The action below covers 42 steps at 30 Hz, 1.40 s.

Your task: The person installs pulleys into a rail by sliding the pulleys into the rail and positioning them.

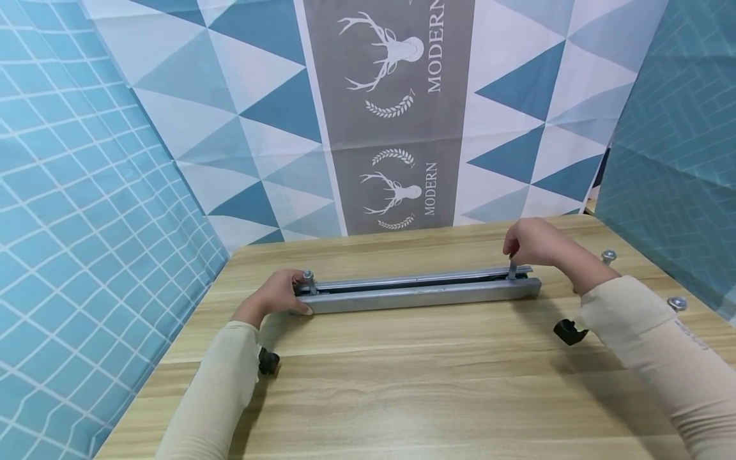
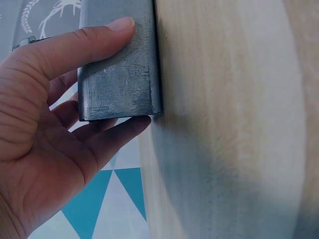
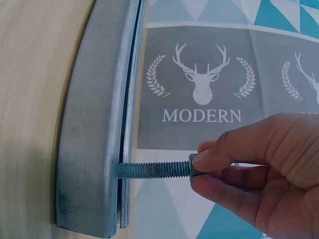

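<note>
Stag heads (image 1: 402, 50) and the word "MODERN" mark the patterned backdrop cloth (image 1: 506, 128) behind the wood-grain tabletop (image 1: 414, 390). Toward the tabletop's far edge lies a slotted metal channel (image 1: 420, 297). The left hand's (image 1: 276, 291) grip is clamped round its left end; the right hand's (image 1: 535, 241) grip pinches the head of a threaded bolt (image 3: 154, 170) upright in the slot's right end. A second bolt (image 1: 308, 281) stands at the left; two spare bolts (image 1: 677, 303) sit near the tabletop's right edge.
</note>
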### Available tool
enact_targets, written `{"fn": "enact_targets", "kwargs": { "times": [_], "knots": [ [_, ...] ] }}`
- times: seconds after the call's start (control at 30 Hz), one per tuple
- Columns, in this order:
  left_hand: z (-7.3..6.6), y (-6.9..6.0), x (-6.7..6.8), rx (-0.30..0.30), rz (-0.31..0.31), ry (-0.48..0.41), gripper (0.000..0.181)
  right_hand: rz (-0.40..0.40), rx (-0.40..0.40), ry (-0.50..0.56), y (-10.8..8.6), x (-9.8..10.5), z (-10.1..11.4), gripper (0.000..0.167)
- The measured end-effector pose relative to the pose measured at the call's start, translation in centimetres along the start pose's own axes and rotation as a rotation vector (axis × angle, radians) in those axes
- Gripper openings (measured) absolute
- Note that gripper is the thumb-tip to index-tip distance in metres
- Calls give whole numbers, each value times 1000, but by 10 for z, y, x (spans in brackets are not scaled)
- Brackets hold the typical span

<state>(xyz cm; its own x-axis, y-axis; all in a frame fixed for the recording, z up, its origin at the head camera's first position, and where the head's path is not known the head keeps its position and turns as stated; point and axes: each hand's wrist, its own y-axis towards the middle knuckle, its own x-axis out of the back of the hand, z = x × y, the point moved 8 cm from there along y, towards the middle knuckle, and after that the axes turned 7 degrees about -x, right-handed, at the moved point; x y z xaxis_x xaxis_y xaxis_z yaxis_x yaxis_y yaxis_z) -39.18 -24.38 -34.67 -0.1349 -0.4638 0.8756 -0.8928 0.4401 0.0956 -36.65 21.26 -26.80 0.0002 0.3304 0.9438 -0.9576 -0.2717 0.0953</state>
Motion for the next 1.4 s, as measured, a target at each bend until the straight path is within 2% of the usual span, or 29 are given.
{"fn": "enact_targets", "kwargs": {
  "times": [0.23,0.47,0.83,1.4],
  "knots": [
    [1,0,-1,15,8,2,50,-6,2,27,-1,-2,-8,15],
    [-2,0,1,2,6,1,49,-12,-2,55,-1,-3,-9,15],
    [-2,-2,3,10,8,4,50,-27,2,42,1,-4,-5,15],
    [-1,-1,0,-9,2,0,49,-35,28,57,4,-9,8,14]
  ]
}}
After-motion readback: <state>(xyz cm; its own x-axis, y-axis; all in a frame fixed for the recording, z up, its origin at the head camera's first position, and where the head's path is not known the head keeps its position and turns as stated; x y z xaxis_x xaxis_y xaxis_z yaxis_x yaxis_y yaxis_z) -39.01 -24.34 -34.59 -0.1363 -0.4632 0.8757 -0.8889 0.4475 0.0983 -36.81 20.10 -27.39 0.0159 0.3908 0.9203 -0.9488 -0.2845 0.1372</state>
